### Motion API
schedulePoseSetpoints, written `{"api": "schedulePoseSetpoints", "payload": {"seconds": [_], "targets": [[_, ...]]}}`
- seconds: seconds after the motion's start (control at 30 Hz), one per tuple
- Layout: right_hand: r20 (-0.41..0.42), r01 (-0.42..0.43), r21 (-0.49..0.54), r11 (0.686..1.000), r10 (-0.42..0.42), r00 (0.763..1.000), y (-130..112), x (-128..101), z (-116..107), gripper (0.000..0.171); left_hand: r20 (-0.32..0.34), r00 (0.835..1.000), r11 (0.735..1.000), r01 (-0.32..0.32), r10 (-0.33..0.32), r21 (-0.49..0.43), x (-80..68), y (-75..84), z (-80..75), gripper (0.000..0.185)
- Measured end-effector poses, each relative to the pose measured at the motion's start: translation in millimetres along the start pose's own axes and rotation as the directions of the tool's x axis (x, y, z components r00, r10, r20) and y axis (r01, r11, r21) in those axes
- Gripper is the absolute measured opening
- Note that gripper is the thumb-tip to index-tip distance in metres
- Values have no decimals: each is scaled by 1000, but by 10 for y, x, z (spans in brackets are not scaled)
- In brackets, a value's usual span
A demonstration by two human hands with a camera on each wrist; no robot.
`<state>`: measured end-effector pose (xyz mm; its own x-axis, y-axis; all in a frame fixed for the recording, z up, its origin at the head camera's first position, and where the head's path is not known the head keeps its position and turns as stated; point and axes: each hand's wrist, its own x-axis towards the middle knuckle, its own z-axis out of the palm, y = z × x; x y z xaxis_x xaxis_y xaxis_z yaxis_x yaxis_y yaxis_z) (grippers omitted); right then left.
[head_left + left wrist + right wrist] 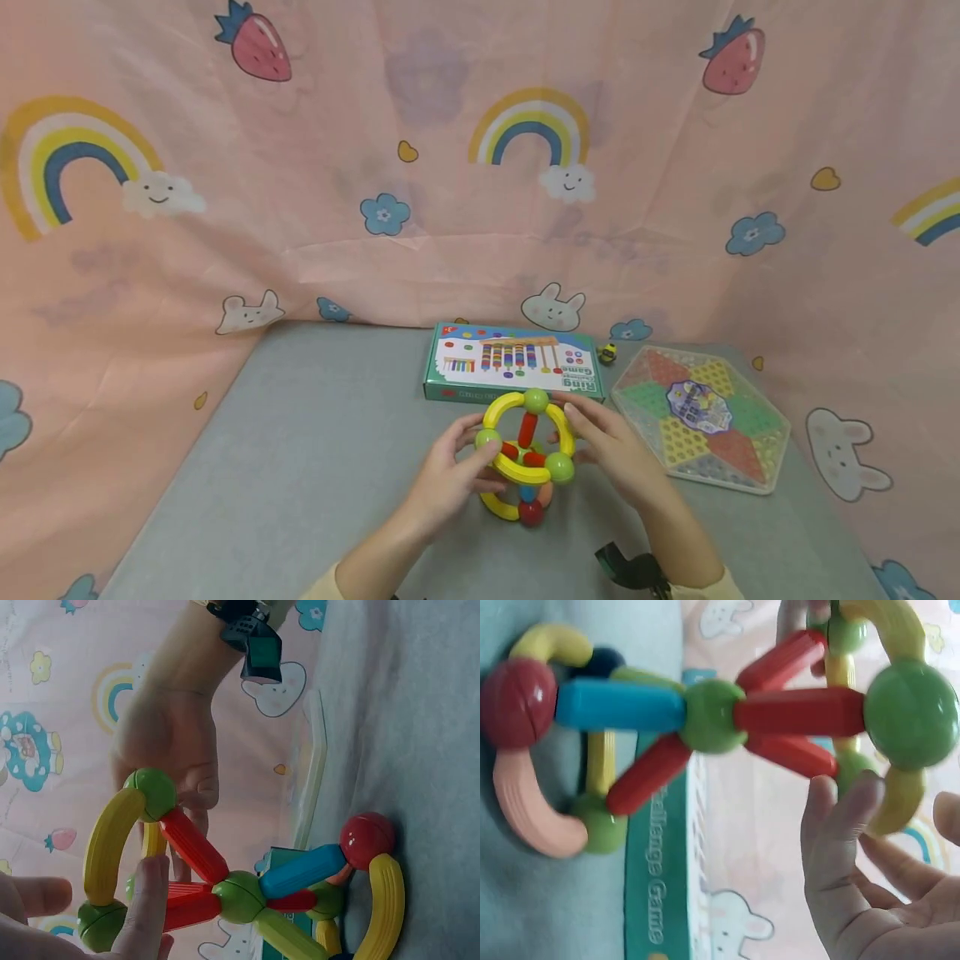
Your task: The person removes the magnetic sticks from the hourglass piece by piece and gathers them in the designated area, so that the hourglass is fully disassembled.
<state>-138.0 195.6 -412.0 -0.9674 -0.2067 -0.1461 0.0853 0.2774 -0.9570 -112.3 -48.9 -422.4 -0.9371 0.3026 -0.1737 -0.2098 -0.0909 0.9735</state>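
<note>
A toy of colored rods and balls (525, 475) stands upright between both hands, low over the grey table. Its upper ring has yellow curved rods and green balls; red rods run down to a middle green ball (240, 897). Below that are a blue rod (621, 704) and a dark red ball (519, 703). My left hand (447, 479) grips a green ball (102, 925) of the upper ring, thumb in front, fingers behind. Beside the ring's other side, my right hand (611, 442) has loosely bent fingers at the yellow rod (900, 806), its thumb apart from it.
Behind the toy lies a green game box (513, 362). A small yellow and black figure (607, 354) sits by its right end. To the right is a flat hexagonal case (705, 417) with colored triangles. A pink patterned cloth (450, 275) hangs along the table's back edge.
</note>
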Motion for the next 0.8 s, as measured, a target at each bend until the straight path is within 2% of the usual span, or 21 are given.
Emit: {"api": "schedulePoseSetpoints", "payload": {"seconds": [0.07, 0.2, 0.47, 0.8], "targets": [[9, -40, 40, 998, 40, 999, 2, 26, 39, 51, -13, 1000, 1000, -3, 3, -29, 25, -11, 7, 61], [29, -57, 104, 993, 54, 998, 7, 31, 88, 52, -5, 1000, 997, -14, 13, -73, 61, -12, 3, 59], [9, -74, 113, 991, 74, 997, -17, -17, 107, 52, 38, 999, 998, 3, -1, -57, 133, 16, -59, 56], [-21, -114, 137, 984, 118, 993, -61, -124, 158, 55, 125, 992, 998, 6, 2, -64, 209, 26, -152, 52]]}}
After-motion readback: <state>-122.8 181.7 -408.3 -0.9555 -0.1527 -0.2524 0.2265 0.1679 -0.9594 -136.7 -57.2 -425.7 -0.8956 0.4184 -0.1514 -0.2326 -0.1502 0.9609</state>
